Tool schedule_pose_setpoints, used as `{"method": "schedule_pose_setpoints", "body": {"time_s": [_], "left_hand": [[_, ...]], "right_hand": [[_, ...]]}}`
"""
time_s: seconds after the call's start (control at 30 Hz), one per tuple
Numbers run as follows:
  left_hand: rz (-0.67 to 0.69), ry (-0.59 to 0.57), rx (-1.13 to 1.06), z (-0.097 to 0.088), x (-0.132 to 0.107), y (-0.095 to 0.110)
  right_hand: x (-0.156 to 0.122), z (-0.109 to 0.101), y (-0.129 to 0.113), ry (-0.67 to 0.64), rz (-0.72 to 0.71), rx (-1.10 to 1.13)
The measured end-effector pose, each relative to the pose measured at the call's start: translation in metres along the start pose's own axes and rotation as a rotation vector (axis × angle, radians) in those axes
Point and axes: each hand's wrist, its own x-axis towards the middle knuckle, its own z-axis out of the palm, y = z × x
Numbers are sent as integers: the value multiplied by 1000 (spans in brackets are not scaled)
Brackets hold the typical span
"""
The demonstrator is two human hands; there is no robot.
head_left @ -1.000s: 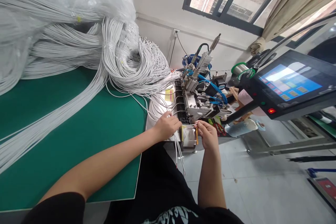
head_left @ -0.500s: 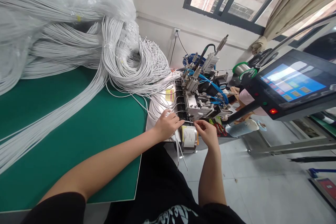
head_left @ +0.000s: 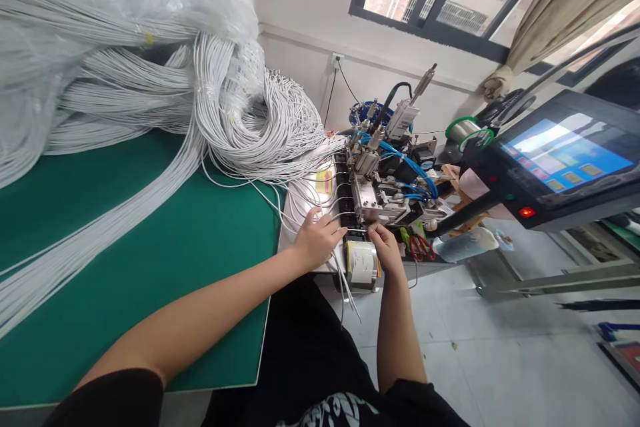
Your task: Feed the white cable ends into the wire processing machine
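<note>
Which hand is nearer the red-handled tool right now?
Right. In the view, the right hand is just left of the red-handled tool, not touching it; the left hand is clearly farther left.

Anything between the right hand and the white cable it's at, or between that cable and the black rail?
Nothing visible. Right hand pinches the white cable; its stretch toward the left hand crosses over the black rail. Can't tell if they touch.

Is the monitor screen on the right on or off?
On: the screen is lit blue with coloured blocks, partly washed out by glare, and a red light glows below it.
</note>
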Motion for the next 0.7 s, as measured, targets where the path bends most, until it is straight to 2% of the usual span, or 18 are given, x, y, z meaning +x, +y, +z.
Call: {"method": "schedule_pose_setpoints", "body": {"time_s": [0.17,0.33,0.47,0.6,0.7], "left_hand": [[-5,17,3,1,0,1],[-13,46,-9,1,0,0],[-24,42,-14,2,-1,-1],[-32,29,-35,3,-2,-2],[-66,-18,-53,3,-2,-1]], "right_hand": [[0,8,6,55,159,204],[-7,11,8,98,205,254],[-18,4,3,159,153,162],[-37,-6,-19,249,55,-20],[-56,-12,-44,186,-3,-154]]}}
